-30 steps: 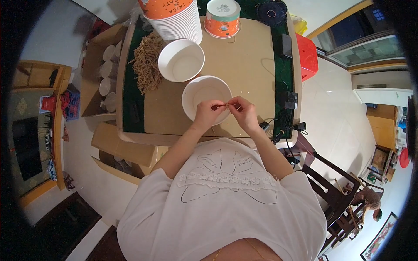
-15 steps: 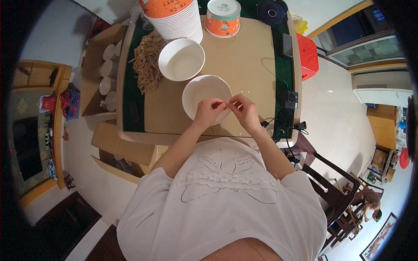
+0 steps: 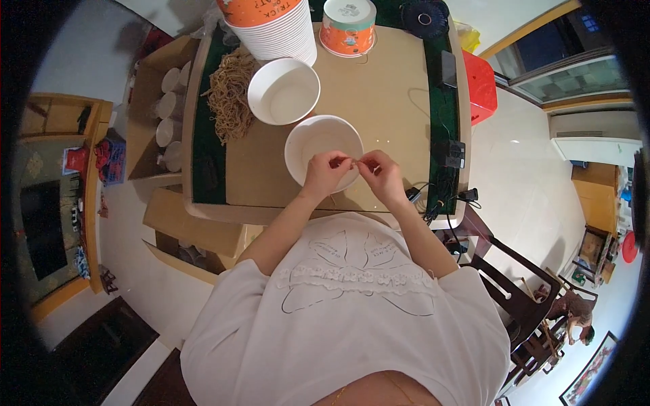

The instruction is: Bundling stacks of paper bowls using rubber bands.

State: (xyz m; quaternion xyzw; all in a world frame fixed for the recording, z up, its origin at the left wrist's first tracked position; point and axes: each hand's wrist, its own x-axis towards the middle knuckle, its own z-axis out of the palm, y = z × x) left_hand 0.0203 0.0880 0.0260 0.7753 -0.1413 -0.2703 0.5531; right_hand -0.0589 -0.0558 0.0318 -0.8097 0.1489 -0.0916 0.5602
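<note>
My left hand (image 3: 323,174) and my right hand (image 3: 382,177) meet fingertip to fingertip over the near right rim of a white paper bucket (image 3: 305,139). Both are closed in a pinch on a thin piece of brown twine (image 3: 353,163), mostly hidden by the fingers. A short end of cord shows below the bucket's rim. Just beyond stands a second open white bucket (image 3: 284,101). A tangled heap of brown twine (image 3: 229,98) lies to its left.
A tall stack of orange-printed buckets (image 3: 277,37) rises at the back left. One upside-down bucket (image 3: 347,30) with a cord loop stands beside it. Black adapters and cables (image 3: 449,154) line the right edge. An open carton (image 3: 152,118) holds wrapped white items. Another person (image 3: 575,311) is far right.
Both hands keep their pinch at the bucket's rim, with only slight finger movement. The whole view has shifted a little.
</note>
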